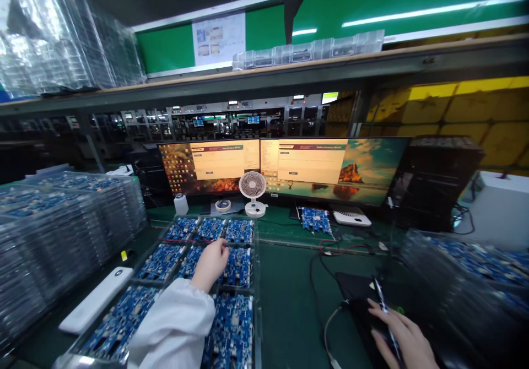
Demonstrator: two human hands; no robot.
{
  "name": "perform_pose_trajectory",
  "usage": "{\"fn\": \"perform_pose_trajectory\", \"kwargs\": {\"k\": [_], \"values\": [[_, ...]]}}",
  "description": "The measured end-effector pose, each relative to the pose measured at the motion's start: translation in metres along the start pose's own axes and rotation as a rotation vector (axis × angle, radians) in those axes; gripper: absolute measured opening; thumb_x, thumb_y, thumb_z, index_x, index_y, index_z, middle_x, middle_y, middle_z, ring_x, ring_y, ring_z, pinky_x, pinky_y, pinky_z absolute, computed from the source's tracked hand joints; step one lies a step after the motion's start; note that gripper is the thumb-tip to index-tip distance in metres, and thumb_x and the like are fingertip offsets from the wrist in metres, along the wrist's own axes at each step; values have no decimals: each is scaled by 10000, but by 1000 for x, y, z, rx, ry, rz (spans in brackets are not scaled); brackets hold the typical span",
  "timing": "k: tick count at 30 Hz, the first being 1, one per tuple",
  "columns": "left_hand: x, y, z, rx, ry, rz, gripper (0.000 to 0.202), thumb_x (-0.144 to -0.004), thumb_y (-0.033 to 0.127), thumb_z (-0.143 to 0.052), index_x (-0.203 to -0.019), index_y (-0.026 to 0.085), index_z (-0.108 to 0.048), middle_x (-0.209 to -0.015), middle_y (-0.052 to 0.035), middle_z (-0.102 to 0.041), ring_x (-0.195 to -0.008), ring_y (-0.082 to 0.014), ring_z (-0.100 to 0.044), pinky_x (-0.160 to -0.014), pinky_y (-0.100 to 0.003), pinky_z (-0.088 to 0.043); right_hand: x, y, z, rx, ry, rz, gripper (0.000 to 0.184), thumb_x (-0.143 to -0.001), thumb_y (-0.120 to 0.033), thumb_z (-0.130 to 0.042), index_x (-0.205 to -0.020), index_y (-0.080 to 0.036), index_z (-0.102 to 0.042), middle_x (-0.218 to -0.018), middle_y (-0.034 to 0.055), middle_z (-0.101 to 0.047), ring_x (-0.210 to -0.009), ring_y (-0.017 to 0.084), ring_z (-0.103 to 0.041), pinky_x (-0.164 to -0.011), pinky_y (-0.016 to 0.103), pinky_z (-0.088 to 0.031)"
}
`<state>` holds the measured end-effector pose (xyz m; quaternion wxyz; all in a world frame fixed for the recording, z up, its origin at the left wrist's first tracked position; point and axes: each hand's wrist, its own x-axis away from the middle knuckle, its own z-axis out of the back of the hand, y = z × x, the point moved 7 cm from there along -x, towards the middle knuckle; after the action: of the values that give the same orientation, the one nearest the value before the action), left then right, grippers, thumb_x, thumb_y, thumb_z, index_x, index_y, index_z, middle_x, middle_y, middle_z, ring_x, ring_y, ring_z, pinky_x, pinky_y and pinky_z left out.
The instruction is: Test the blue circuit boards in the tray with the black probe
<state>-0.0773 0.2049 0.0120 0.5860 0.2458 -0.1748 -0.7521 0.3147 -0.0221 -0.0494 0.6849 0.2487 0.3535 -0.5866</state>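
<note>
**Bench stock: boards, tray, pen**

Left hand (pixel 210 264): fingers curled down onto a blue circuit board (pixel 238 267) in the clear tray (pixel 257 281), middle row; grasp cannot be told. Right hand (pixel 403 338): pen (pixel 382 303) clasped between fingers, palm on black device (pixel 359 297). Desk fan (pixel 253 191) behind the tray.

No text can be read. The windows on the two monitors (pixel 285 168) carry lines too blurred to make out, and the sheet (pixel 219 37) on the green wall likewise.

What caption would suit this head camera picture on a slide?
Left hand reaches over a clear tray of blue circuit boards; right hand, holding a pen, rests before two monitors.
</note>
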Motion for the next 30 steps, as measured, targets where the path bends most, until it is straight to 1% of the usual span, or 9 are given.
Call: {"fn": "perform_pose_trajectory", "kwargs": {"k": [3,6,11,16,19,21,24,27,30], "values": [[-2,-23,-8,-28,41,89,290,-909,153,-415,-1120,125,-612,-982,-104,-721,-835,-182,-661,-772,-265,-465,3,4,-2,-36,-12,-30,266,-853,-309,-532,-1109,-257,-583,-1115,74,-699,-970,257,-643,-769,388,-553],[-4,-32,-15,-30,44,79,286,-905,135,-418,-1087,131,-638,-1038,-103,-719,-927,-188,-661,-855,-269,-464,9,11,-8,-59,-50,-92,274,-859,-330,-518,-1115,-259,-586,-1140,81,-692,-1002,275,-638,-804,425,-541],[-3,-26,-25,18,28,0,276,-903,160,-434,-1030,138,-678,-1078,-97,-710,-1012,-200,-645,-966,-299,-453,12,13,-10,-41,-76,-95,268,-871,-336,-506,-1119,-256,-570,-1132,90,-685,-1006,278,-629,-804,432,-538],[1,-14,-42,75,-16,-56,271,-898,195,-456,-1015,128,-691,-1034,-103,-710,-962,-196,-647,-920,-301,-473,6,7,-6,-17,-45,-35,258,-889,-322,-484,-1129,-250,-550,-1092,96,-680,-968,272,-620,-775,426,-537],[2,-14,-52,107,-33,-41,257,-910,266,-482,-985,136,-690,-965,-88,-716,-868,-181,-652,-849,-286,-483,4,5,-3,-18,-17,-15,256,-880,-318,-490,-1116,-249,-561,-1067,93,-684,-948,268,-617,-764,408,-534],[1,-16,-58,104,-50,-39,236,-909,262,-489,-951,144,-690,-953,-79,-719,-863,-177,-651,-838,-276,-476,4,5,-3,-26,-16,-21,260,-869,-322,-500,-1109,-252,-570,-1072,87,-687,-941,268,-620,-758,400,-533],[-2,-17,-63,59,-65,-87,198,-898,205,-495,-866,158,-685,-942,-74,-716,-898,-179,-643,-853,-265,-456,6,7,-5,-50,-28,-37,273,-855,-330,-515,-1109,-257,-581,-1085,79,-690,-939,268,-629,-756,395,-535],[-2,-16,-65,-51,-87,-112,201,-908,209,-496,-801,175,-663,-900,-66,-711,-881,-187,-642,-824,-266,-444,10,11,-8,-84,-34,-65,271,-846,-341,-530,-1095,-257,-595,-1081,76,-696,-950,268,-637,-772,400,-540],[-1,-13,-65,-213,-103,-92,197,-927,222,-478,-838,188,-650,-907,-67,-718,-876,-203,-657,-773,-271,-433,13,15,-11,-102,-36,-91,268,-845,-346,-532,-1086,-258,-607,-1097,73,-696,-960,270,-640,-781,407,-543]]}}
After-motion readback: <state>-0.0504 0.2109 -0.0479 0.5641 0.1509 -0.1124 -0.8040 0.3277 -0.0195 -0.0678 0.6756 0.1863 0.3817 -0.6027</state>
